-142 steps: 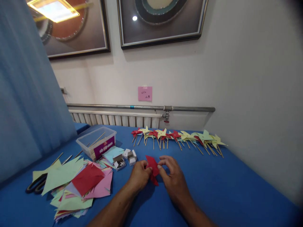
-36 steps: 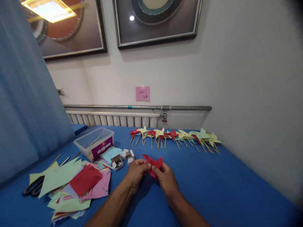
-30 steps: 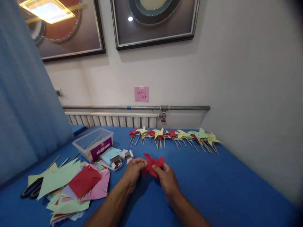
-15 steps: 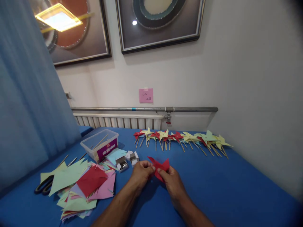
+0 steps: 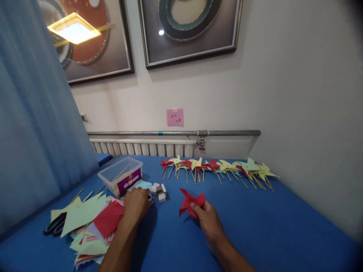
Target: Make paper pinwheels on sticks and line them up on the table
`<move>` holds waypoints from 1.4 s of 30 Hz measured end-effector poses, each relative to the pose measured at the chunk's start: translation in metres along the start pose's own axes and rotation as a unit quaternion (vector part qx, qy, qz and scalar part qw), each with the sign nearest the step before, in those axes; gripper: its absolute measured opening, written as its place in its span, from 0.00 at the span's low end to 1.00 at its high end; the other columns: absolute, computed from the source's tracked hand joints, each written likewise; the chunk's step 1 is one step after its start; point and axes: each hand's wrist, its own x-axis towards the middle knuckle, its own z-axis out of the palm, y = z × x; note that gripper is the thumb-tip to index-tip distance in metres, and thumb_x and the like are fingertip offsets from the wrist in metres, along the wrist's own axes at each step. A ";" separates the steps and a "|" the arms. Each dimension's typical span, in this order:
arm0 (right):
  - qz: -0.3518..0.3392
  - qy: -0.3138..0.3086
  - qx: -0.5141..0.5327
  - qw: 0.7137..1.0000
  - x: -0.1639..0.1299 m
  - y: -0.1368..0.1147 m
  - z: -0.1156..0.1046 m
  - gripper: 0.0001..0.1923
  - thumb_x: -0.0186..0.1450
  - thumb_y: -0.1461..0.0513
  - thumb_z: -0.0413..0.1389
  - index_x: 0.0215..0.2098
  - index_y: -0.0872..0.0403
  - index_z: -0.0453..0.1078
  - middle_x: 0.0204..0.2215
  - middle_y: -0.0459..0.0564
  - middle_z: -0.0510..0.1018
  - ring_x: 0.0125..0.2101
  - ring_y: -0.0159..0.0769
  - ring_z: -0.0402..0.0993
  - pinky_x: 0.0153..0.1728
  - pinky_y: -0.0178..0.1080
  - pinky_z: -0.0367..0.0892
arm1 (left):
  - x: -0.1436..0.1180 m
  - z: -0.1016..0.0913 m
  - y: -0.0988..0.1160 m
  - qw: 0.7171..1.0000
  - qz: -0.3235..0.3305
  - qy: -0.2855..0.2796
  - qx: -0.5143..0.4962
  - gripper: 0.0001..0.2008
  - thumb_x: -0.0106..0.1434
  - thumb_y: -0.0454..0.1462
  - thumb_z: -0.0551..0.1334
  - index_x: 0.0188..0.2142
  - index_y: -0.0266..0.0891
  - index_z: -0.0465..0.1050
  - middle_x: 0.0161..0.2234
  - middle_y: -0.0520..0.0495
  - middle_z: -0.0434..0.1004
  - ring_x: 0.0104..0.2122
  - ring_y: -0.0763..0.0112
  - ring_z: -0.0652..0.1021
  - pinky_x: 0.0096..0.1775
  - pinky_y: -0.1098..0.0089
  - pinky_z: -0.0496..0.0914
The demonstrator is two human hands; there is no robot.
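Red pinwheel [image 5: 187, 201] partly hides right hand [image 5: 209, 220].

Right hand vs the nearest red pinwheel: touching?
Touching. The head view shows the right hand gripping the red pinwheel, thumb over its front near the middle.

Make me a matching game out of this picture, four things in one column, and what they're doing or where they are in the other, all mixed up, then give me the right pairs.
Things:
1. Right hand
2. Left hand
3. Clear plastic box
4. Pink note

Places and states:
A. Up on the wall, above the metal pipe
B. Holding the red folded paper
C. Has thin sticks inside and a purple label
D. At the small box of shiny pieces, partly hiding it

Pairs: 1-B, 2-D, 3-C, 4-A
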 end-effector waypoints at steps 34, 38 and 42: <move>0.020 0.007 0.023 1.000 -0.007 -0.002 0.004 0.06 0.56 0.60 0.63 0.33 0.53 0.78 0.27 0.46 0.82 0.26 0.34 0.73 0.30 0.35 0.66 | 0.013 0.014 -0.004 0.995 0.009 -0.085 -0.044 0.15 0.67 0.38 0.54 0.41 0.43 0.82 0.45 0.39 0.85 0.45 0.52 0.83 0.40 0.65 0.69; 0.020 0.005 0.022 1.000 -0.006 -0.001 0.003 0.07 0.57 0.59 0.64 0.34 0.52 0.78 0.28 0.46 0.83 0.27 0.35 0.74 0.30 0.35 0.67 | 0.013 0.015 -0.005 0.996 0.006 -0.079 -0.044 0.17 0.68 0.37 0.52 0.41 0.41 0.82 0.44 0.36 0.85 0.44 0.52 0.83 0.40 0.64 0.69; 0.019 0.006 0.018 1.000 -0.005 0.003 0.001 0.08 0.57 0.58 0.64 0.34 0.53 0.79 0.28 0.46 0.84 0.28 0.36 0.75 0.32 0.36 0.68 | 0.015 0.015 -0.007 0.992 0.020 -0.103 -0.074 0.14 0.64 0.36 0.57 0.39 0.44 0.82 0.44 0.39 0.85 0.45 0.51 0.82 0.39 0.64 0.68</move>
